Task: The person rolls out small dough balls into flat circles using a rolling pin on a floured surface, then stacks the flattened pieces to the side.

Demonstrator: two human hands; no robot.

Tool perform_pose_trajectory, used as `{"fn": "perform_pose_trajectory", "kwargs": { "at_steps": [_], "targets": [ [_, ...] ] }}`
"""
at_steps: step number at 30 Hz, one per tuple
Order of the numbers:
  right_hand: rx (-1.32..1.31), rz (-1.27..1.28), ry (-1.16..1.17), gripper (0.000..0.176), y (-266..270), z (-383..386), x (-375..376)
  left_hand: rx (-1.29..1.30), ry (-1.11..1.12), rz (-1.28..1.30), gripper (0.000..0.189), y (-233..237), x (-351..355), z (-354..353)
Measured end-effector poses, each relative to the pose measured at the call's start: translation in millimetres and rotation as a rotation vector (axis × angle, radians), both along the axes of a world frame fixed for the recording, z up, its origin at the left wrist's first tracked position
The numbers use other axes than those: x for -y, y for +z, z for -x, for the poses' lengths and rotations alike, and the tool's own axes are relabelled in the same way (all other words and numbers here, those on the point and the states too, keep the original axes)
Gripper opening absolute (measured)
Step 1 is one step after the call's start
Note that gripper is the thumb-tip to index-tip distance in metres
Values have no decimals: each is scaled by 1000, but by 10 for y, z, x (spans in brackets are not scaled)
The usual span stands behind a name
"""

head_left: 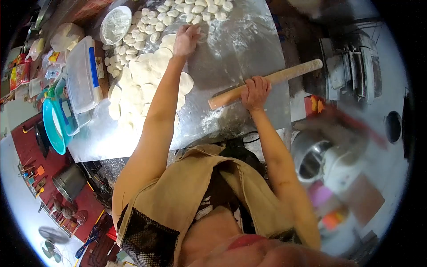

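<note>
My right hand [255, 92] grips a long wooden rolling pin [293, 73] that lies slanted over the floured metal worktop [249, 40]. My left hand [186, 40] reaches far forward and presses a small piece of dough at the edge of a heap of several dough balls [178, 11]. Flattened dough rounds [142, 75] are stacked in overlapping piles to the left of my left arm.
A bowl of flour [115, 24] stands at the back left. A clear plastic box with a blue-edged lid [84, 73] and a teal bowl [53, 129] sit on the worktop's left edge. A metal machine [351, 73] and a steel pot [311, 155] stand at the right.
</note>
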State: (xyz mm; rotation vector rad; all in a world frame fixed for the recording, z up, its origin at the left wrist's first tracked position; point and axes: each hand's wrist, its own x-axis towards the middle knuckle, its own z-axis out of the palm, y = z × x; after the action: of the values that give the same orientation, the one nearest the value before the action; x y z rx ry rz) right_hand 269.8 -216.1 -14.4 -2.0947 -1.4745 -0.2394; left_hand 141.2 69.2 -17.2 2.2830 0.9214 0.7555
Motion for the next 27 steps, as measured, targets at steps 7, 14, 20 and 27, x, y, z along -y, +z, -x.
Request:
{"fn": "perform_pose_trajectory", "kwargs": {
  "at_steps": [7,14,20,27],
  "targets": [
    [4,6,29,23,64,23,-21,-286,54,40,34,21,576,96],
    [38,52,36,21,31,36,26,-36,400,291,40,169,478,826],
    [77,127,-54,21,4,59,-13,-64,601,-65,26,609,-1278,1455],
    [-16,73,-53,22,130,89,-79,-361,598,29,25,94,-2159,1720]
  ]
}}
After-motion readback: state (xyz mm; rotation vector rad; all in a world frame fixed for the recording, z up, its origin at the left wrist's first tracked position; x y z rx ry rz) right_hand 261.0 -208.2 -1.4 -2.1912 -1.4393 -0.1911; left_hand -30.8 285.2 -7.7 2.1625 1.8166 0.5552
